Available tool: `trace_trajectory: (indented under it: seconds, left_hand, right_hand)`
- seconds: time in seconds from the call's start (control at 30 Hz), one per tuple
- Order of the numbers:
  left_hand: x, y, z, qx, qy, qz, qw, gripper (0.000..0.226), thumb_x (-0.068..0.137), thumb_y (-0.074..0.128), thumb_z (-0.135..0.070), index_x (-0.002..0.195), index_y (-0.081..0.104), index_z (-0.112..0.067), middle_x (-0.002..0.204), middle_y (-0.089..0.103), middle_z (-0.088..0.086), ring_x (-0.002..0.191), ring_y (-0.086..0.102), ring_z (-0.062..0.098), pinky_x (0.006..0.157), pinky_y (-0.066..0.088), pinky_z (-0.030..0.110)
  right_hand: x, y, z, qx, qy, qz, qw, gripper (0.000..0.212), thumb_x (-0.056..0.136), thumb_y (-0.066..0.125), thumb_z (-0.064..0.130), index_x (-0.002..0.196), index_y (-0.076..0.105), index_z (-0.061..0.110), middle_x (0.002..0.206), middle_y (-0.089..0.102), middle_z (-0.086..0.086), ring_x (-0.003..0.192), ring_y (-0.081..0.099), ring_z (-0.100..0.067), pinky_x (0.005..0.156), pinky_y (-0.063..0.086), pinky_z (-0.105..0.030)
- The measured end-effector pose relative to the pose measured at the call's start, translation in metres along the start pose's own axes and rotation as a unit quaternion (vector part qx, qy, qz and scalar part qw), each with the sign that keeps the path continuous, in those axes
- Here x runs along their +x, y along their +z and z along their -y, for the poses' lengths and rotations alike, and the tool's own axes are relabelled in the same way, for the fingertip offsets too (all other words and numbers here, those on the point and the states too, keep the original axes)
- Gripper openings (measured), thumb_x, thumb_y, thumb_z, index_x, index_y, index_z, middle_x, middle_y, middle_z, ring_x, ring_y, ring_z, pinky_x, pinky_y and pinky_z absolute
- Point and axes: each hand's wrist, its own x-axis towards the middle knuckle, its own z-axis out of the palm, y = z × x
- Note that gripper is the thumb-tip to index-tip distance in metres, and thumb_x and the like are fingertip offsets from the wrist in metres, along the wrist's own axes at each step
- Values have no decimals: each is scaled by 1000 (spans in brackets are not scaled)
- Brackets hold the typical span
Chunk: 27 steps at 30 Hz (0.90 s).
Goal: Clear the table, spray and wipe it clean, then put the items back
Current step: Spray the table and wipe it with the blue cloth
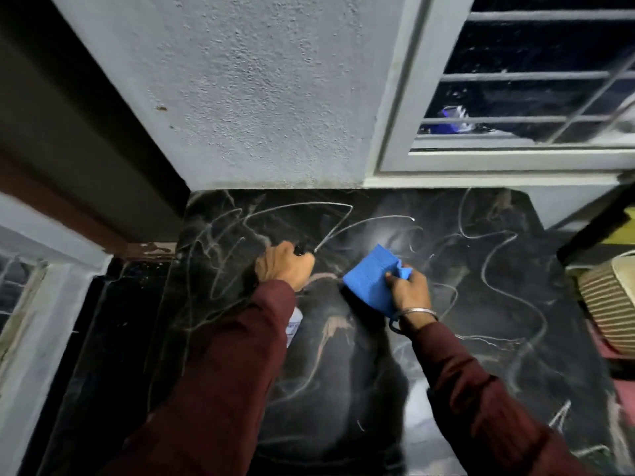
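The table (481, 304) has a black marble top with white veins and carries nothing but my arms above it. My left hand (285, 264) grips the black head of a spray bottle (294, 325), whose white body shows below my wrist, mostly hidden by the maroon sleeve. A faint mist hangs over the marble near the middle back. My right hand (409, 288) holds a folded blue cloth (372, 278) just above the tabletop, to the right of the left hand.
A rough grey wall (257, 97) stands behind the table, with a barred window (532, 80) at the right. A dark door frame (68, 132) runs along the left. A striped cushion or basket (608, 304) sits off the table's right edge.
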Motion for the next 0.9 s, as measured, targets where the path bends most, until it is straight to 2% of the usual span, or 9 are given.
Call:
trace_trajectory:
  seconds: [0.1, 0.23, 0.4, 0.5, 0.6, 0.7, 0.77, 0.9]
  left_hand:
    - [-13, 16, -28, 11, 0, 2, 1000, 45, 81, 52, -37, 114, 68, -11, 124, 64, 19, 119, 56, 38, 101, 40, 40]
    - [-31, 44, -69, 24, 22, 54, 998, 44, 81, 51, -36, 114, 65, -12, 124, 64, 17, 118, 57, 37, 102, 41, 42]
    - [-60, 84, -118, 69, 82, 73, 992, 38, 78, 53, -34, 106, 68, -12, 115, 68, 17, 110, 61, 38, 93, 44, 39]
    - [-78, 105, -142, 88, 123, 106, 983, 33, 79, 53, -33, 103, 66, -14, 114, 68, 16, 108, 62, 37, 91, 45, 38]
    - [-96, 121, -157, 113, 175, 106, 972, 24, 78, 54, -30, 93, 66, -16, 107, 70, 15, 103, 63, 34, 86, 42, 37]
    - [-108, 130, -166, 140, 210, 92, 963, 26, 77, 55, -31, 93, 67, -14, 103, 71, 14, 101, 65, 35, 88, 43, 37]
    - [-113, 134, -169, 160, 217, 106, 957, 32, 82, 53, -35, 102, 67, -15, 109, 71, 13, 106, 64, 34, 93, 42, 38]
    - [-125, 131, -165, 192, 248, 96, 945, 37, 88, 49, -43, 105, 66, -15, 112, 69, 13, 107, 62, 34, 89, 39, 38]
  right_hand:
    - [10, -31, -2, 22, -5, -13, 1000, 20, 86, 58, -1, 71, 54, 12, 82, 56, -11, 78, 52, -20, 67, 42, -30]
    - [24, -76, -10, 14, -2, -53, 998, 6, 83, 61, 3, 82, 58, 8, 82, 58, -10, 78, 54, -19, 69, 43, -30]
    - [28, -127, -20, 63, -1, -85, 994, 7, 85, 57, -3, 87, 59, 3, 79, 54, -9, 69, 50, -17, 52, 41, -21]
    - [34, -157, -30, 79, 7, -126, 989, 12, 83, 56, -2, 77, 56, 8, 78, 53, -8, 74, 48, -16, 59, 40, -26]
    - [38, -180, -40, 87, 16, -153, 984, 10, 81, 56, -2, 78, 57, 7, 79, 53, -8, 76, 48, -18, 65, 41, -25]
    - [39, -197, -42, 71, 4, -168, 983, 8, 82, 55, -4, 78, 56, 4, 77, 49, -8, 66, 44, -16, 47, 36, -12]
    - [39, -205, -43, 65, -5, -178, 982, 8, 82, 55, -4, 78, 56, 4, 77, 50, -9, 66, 44, -17, 43, 33, -10]
    - [36, -215, -45, 30, 3, -209, 977, 6, 83, 57, 3, 85, 62, 4, 84, 61, -17, 82, 57, -25, 68, 42, -26]
